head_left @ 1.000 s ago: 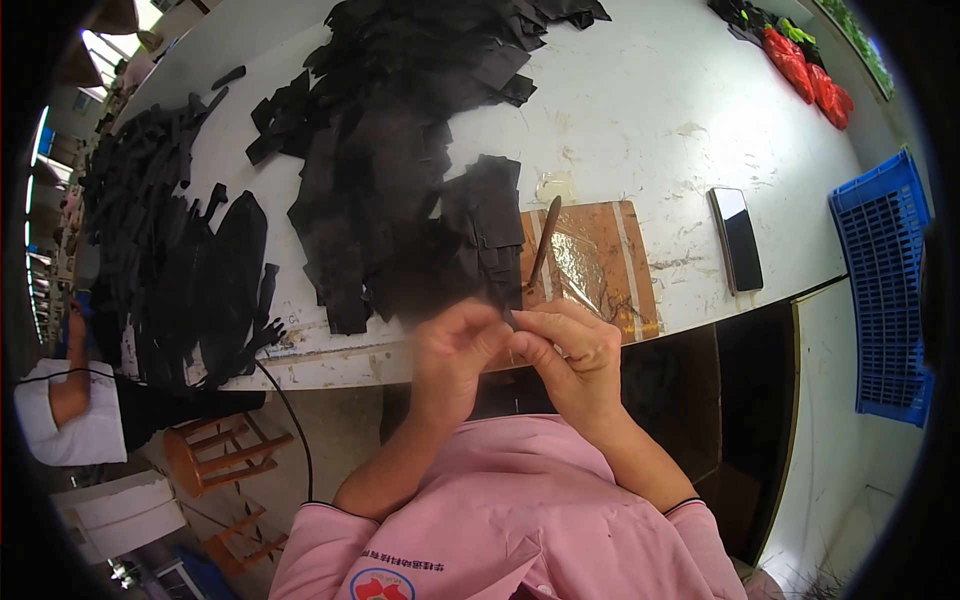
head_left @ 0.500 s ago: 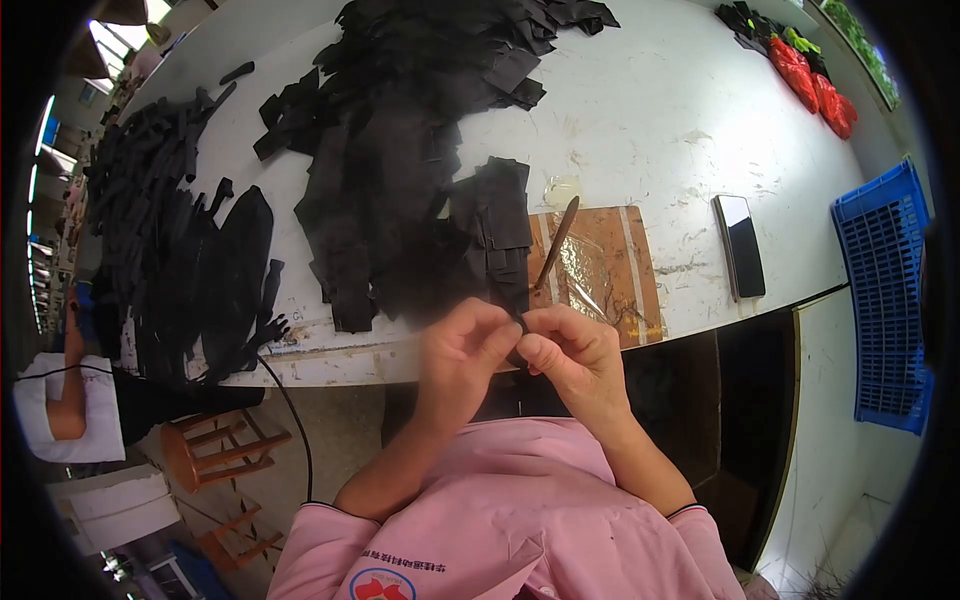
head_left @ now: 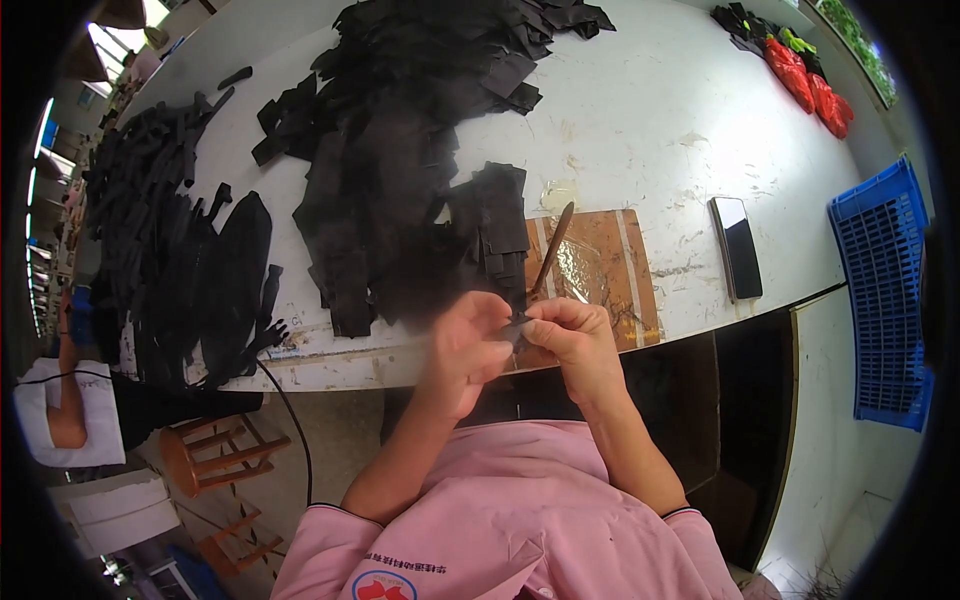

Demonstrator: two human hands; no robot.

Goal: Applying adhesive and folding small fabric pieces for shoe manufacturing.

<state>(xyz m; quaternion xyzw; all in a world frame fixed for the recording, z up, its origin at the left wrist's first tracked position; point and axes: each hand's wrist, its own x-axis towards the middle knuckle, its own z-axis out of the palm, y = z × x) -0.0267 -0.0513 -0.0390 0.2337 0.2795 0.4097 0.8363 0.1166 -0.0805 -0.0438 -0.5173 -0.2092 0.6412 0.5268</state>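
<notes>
Close to the table's front edge, my two hands meet over a small black piece of fabric [head_left: 516,328]. My right hand [head_left: 578,345] pinches it between thumb and fingertips. My left hand [head_left: 466,350], a little smeared by motion, has its fingers curled at the other side of the piece. Just beyond them lies a brown board [head_left: 610,265] with clear tape over it. A thin brown pointed tool [head_left: 552,252] rests slanting on its left part. Left of the board, flat black fabric pieces [head_left: 345,220] are heaped toward the far edge.
More black strips and narrow pieces [head_left: 150,190] cover the table's left side. A phone [head_left: 737,250] lies right of the board. Red bags [head_left: 805,88] sit far right, a blue crate [head_left: 882,295] by the right edge. A wooden stool [head_left: 222,450] and another person's arm [head_left: 66,415] are at left.
My left hand has shifted and its fingers have opened up somewhat around the black piece, which shows more between my hands. My right hand still pinches it.
</notes>
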